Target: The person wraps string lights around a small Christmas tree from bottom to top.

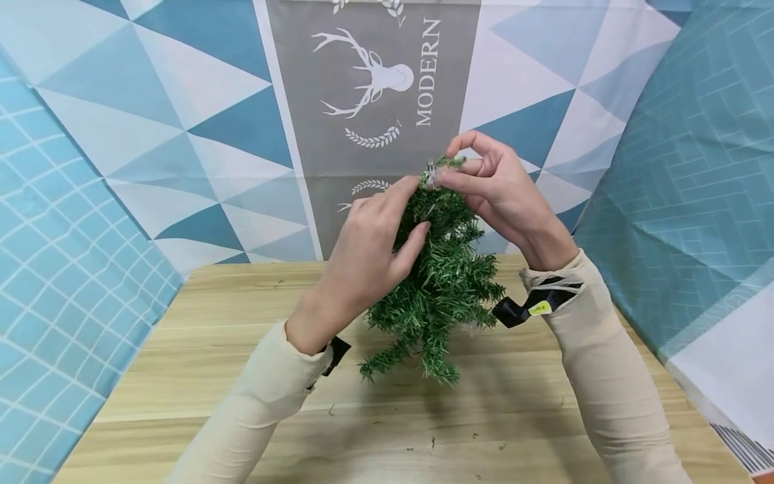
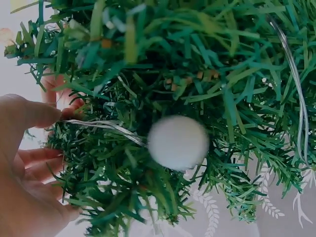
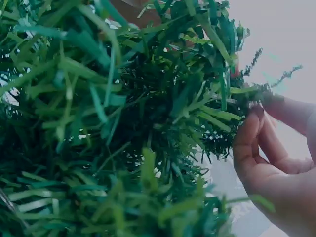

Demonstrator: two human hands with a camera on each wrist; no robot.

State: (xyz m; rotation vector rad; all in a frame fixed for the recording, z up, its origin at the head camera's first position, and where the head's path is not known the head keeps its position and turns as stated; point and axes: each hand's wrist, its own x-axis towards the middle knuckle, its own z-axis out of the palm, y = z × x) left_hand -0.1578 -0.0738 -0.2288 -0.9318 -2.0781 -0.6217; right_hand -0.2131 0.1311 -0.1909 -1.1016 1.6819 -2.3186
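A small green artificial Christmas tree [image 1: 444, 269] stands on the table. My left hand [image 1: 369, 245] is at its upper left side, fingers curled round the top and thumb in front. In the left wrist view, the left thumb [image 2: 42, 114] lies at a thin clear wire [image 2: 111, 127] that runs to a blurred white ball [image 2: 178, 143] among the needles. My right hand [image 1: 504, 191] pinches at the treetop, beside a clear, silvery clump of light string [image 1: 431, 173]. Its thumb and index finger meet there in the right wrist view, where the pinched piece is mostly hidden.
The wooden table [image 1: 211, 349] carries a few fallen green needles [image 1: 433, 442] in front of the tree. Patterned cloth with a deer print [image 1: 377, 77] hangs behind, and blue cloths [image 1: 54, 269] stand at both sides. Another stretch of clear wire [image 2: 298, 89] runs along the branches.
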